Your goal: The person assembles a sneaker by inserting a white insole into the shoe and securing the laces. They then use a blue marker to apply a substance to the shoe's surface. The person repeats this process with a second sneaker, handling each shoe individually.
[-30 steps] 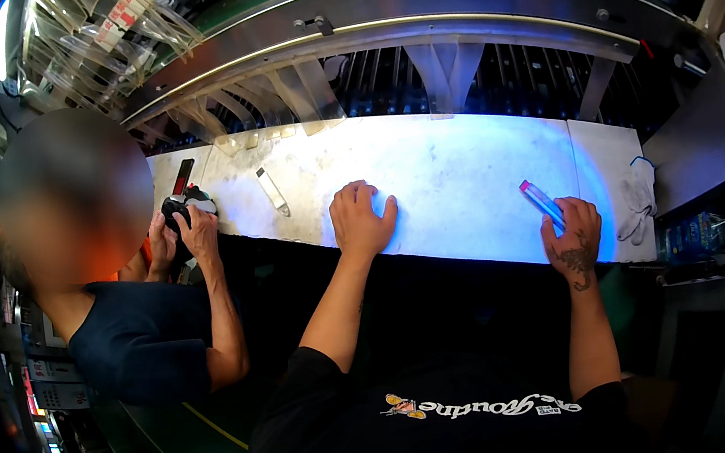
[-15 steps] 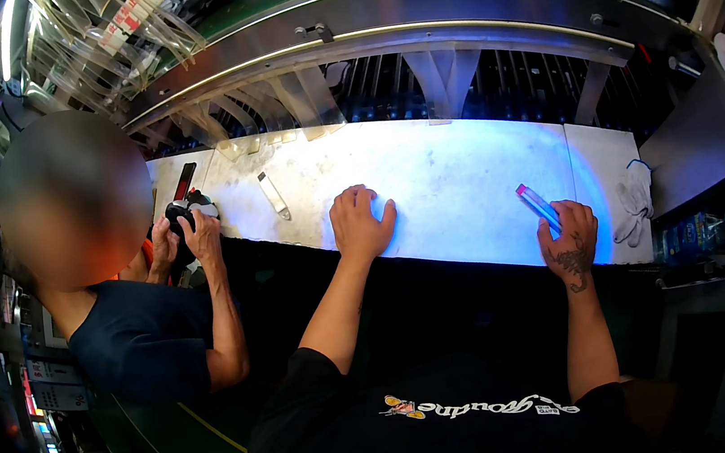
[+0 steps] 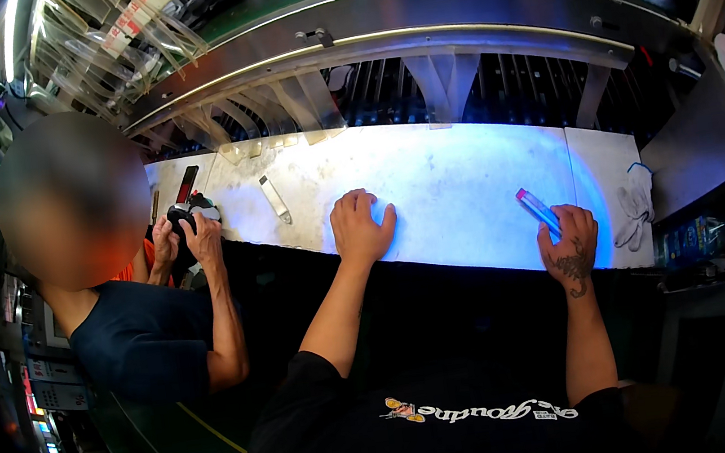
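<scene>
My left hand (image 3: pixel 361 227) rests palm down at the near edge of the pale work table (image 3: pixel 455 170), thumb apart, with nothing in it. To the right, my right hand (image 3: pixel 570 242) lies on the table with its fingers round a slim blue stick-shaped tool (image 3: pixel 538 210) with a pink end. The tool's far end points up and left; its exact kind does not show. A white box-cutter-like tool (image 3: pixel 275 200) lies left of my left hand. Bright bluish light covers the middle of the table.
A co-worker (image 3: pixel 145 335) at the left holds a black and white item (image 3: pixel 191 215). White gloves (image 3: pixel 635 209) lie at the right end, near a plastic bottle (image 3: pixel 694 238). Behind the table run a metal rail (image 3: pixel 447 33), clear hanging strips (image 3: pixel 444 81) and dark rollers (image 3: pixel 536 89).
Both my hands and the blue tool stay practically in place. The view has shifted very slightly.
</scene>
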The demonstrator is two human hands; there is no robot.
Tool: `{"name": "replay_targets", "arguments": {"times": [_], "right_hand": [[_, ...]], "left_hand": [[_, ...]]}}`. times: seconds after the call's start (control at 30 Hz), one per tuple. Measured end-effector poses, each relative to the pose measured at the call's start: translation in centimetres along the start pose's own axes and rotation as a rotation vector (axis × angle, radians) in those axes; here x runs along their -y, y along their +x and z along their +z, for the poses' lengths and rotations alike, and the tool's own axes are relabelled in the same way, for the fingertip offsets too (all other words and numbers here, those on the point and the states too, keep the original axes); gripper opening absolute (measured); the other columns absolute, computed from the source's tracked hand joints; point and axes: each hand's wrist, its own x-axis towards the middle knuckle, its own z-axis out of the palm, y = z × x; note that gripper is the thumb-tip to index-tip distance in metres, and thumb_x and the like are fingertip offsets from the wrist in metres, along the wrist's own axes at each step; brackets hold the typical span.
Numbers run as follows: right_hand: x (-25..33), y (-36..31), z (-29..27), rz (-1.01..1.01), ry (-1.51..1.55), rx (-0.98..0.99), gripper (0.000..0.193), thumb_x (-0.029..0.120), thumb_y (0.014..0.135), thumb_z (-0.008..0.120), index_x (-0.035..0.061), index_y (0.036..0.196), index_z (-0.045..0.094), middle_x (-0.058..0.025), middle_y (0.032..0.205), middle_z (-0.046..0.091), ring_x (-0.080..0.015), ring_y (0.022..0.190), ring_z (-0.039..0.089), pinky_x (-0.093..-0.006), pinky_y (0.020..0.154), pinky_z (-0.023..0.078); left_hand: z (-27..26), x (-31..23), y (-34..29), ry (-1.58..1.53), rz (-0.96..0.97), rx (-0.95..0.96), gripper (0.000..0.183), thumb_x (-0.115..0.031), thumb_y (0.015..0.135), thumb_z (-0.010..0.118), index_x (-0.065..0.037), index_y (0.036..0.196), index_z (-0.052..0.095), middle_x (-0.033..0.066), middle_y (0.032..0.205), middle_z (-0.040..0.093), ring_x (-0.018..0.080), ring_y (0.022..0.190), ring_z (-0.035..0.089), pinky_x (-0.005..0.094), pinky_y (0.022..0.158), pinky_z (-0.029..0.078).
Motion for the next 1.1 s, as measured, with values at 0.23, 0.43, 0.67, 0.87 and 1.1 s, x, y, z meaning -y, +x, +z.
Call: {"name": "replay_targets", "arguments": {"times": [0.23,0.43,0.67,0.87,1.1], "right_hand": [[0.07,-0.06,0.02,0.018,-0.005,0.011,0.035,0.022,0.091,0.076,0.0024,0.120,0.075,-0.0145,0.123,0.071,-0.0337,0.118,0.064,-0.0479,0.108,0.047],[0.21,-0.01,-0.09,0.009,0.003,0.010,0.035,0.023,0.092,0.076,0.0024,0.120,0.075,-0.0151,0.123,0.071,-0.0342,0.119,0.064,-0.0479,0.107,0.047],[0.02,0.05,-0.01,0.012,-0.014,0.009,0.035,0.022,0.092,0.076,0.0025,0.120,0.075,-0.0155,0.123,0.072,-0.0346,0.117,0.064,-0.0483,0.106,0.048],[0.19,0.14,-0.16,0.005,0.001,-0.001,0.035,0.022,0.091,0.076,0.0022,0.119,0.075,-0.0155,0.122,0.072,-0.0348,0.118,0.065,-0.0484,0.106,0.048],[-0.13,-0.01,0.30,0.012,-0.029,0.014,0.035,0.022,0.092,0.076,0.0024,0.120,0.075,-0.0149,0.124,0.071,-0.0342,0.119,0.064,-0.0484,0.108,0.047]], "left_hand": [[0.22,0.29,-0.05,-0.016,0.017,-0.015,0.034,-0.030,0.090,0.081,-0.007,0.111,0.069,0.0153,0.122,0.067,0.0384,0.116,0.061,0.0507,0.102,0.048],[-0.21,-0.07,0.02,0.016,0.007,0.001,0.034,-0.030,0.090,0.081,-0.007,0.111,0.068,0.0157,0.123,0.067,0.0388,0.118,0.060,0.0506,0.103,0.048],[-0.02,-0.03,0.08,-0.010,-0.006,0.007,0.033,-0.031,0.089,0.083,-0.007,0.109,0.069,0.0145,0.125,0.067,0.0373,0.119,0.059,0.0496,0.105,0.046],[0.00,-0.03,0.02,-0.003,-0.014,0.017,0.034,-0.031,0.090,0.082,-0.007,0.110,0.070,0.0151,0.127,0.067,0.0376,0.121,0.059,0.0497,0.107,0.046],[0.14,0.24,-0.09,-0.013,-0.006,-0.006,0.034,-0.031,0.089,0.082,-0.007,0.110,0.070,0.0151,0.126,0.067,0.0378,0.121,0.060,0.0499,0.106,0.047]]}}
